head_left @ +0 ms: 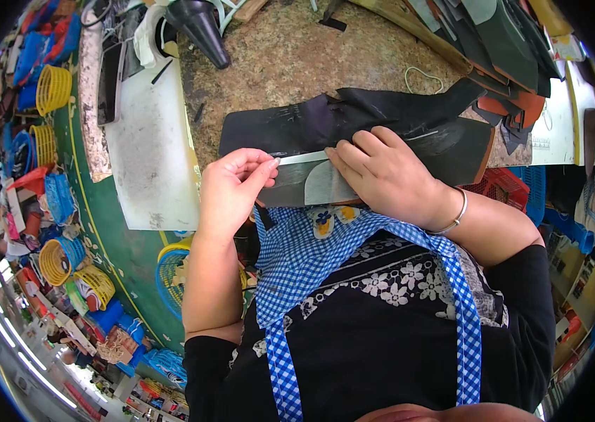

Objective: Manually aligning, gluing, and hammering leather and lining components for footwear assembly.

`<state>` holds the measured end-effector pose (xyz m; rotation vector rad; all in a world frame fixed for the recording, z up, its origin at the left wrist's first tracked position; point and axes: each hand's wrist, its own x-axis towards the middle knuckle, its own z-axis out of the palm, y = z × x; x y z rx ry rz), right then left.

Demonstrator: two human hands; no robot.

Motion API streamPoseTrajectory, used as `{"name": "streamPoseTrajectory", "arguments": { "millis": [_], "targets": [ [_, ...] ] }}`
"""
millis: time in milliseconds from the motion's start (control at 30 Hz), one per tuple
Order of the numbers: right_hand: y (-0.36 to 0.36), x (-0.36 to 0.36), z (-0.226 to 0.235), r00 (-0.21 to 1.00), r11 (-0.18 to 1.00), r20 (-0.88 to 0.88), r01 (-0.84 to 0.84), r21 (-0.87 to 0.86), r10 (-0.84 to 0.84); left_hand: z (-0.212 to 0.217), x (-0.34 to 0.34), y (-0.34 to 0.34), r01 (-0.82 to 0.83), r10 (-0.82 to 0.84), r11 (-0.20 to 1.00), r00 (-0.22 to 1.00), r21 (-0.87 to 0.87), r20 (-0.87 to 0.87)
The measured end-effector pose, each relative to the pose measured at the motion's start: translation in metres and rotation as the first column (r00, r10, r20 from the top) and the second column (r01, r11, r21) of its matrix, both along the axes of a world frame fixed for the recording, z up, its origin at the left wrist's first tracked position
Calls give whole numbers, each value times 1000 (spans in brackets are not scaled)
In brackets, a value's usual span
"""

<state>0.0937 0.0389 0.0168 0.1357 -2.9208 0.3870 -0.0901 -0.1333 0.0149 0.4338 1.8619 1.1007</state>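
A narrow white strip (pixel 303 158) runs across a black leather piece (pixel 456 149) at the table's near edge. My left hand (pixel 235 184) pinches the strip's left end between thumb and fingertips. Curled over the leather, my right hand (pixel 385 172) has its fingertips on the strip's other end; its thumb is hidden. Below the strip, a light grey rounded patch (pixel 320 184) lies on the leather. The upper part of the black material is folded and wrinkled (pixel 343 116) beyond my hands.
A white board (pixel 148 155) and a phone-like dark slab (pixel 110 84) lie to the left. A black cone-shaped nozzle (pixel 202 32) is at the far left. Stacked dark leather pieces (pixel 484 42) fill the far right. Yellow baskets (pixel 53 90) and a red crate (pixel 501 188) stand off the table.
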Motion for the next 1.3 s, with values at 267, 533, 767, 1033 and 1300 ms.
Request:
{"name": "streamPoseTrajectory", "arguments": {
  "millis": [267,533,767,1033,1300],
  "targets": [
    [14,23,16,944,943,-132,317,101,-303,15,-12,20,99,-460,827,685,-553,-565],
    [27,50,-4,818,803,53,573,-163,-573,21,84,51,823,-394,523,3,-221,-919],
    [50,92,-10,698,327,313,621,-712,-645,10,85,62,832,-533,445,-52,-332,-845],
    [53,89,-9,657,342,236,624,-703,-716,13,91,67,816,-535,435,-106,-380,-838],
    [63,88,-8,780,617,184,595,-514,-598,14,91,69,809,-510,377,-225,-451,-830]
  ]
}}
